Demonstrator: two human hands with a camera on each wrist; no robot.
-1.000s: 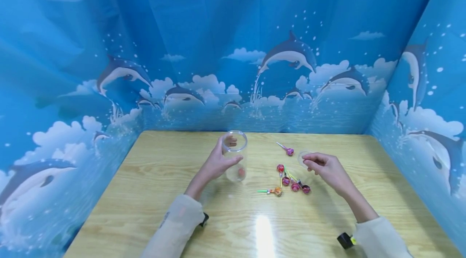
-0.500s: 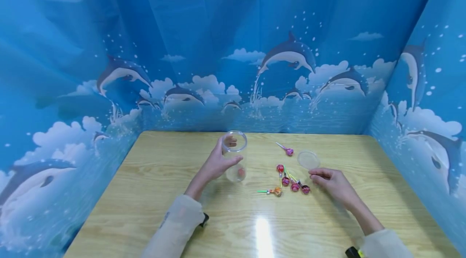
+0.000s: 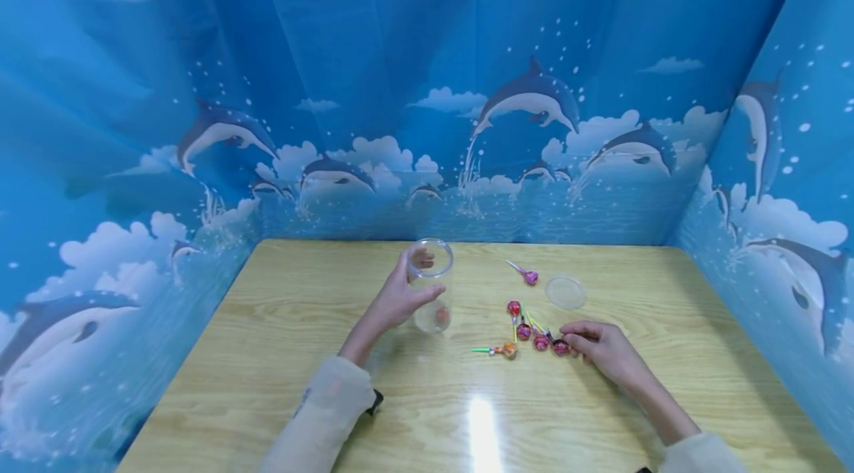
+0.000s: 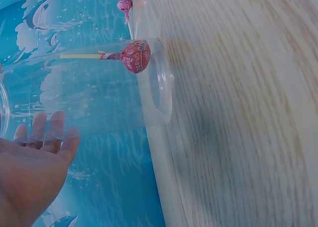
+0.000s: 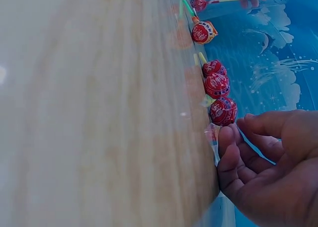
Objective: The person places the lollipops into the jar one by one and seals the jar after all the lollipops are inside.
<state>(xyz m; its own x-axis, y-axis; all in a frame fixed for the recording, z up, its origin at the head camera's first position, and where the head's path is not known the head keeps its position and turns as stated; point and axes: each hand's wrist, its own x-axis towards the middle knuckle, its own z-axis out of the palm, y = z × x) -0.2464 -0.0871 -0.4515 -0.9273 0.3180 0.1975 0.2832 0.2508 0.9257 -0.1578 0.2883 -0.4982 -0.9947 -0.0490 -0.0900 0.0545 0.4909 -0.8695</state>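
My left hand point(image 3: 403, 293) grips a clear plastic jar point(image 3: 427, 293) with no lid on it, fingers and thumb around its side. Inside, a red lollipop point(image 4: 136, 57) rests head down at the jar's bottom, its yellow stick pointing up. On the table lies a bunch of lollipops. My right hand point(image 3: 603, 351) is at the bunch's right end, fingers loosely bent. Its fingertips are right at the edge of a dark red lollipop point(image 5: 223, 111), thumb and fingers not around it. An orange lollipop point(image 3: 509, 351) with a green stick lies at the near left of the bunch.
A clear round lid point(image 3: 565, 292) lies flat behind my right hand. A purple lollipop point(image 3: 530, 278) with a pale stick lies apart, toward the back of the wooden table point(image 3: 300, 414). Blue dolphin-print curtains point(image 3: 373, 87) stand around the table's back and sides.
My right hand has let go of the lid, which now lies on the table, and has moved toward me and then left to the lollipops. My left hand and the jar have stayed in place.
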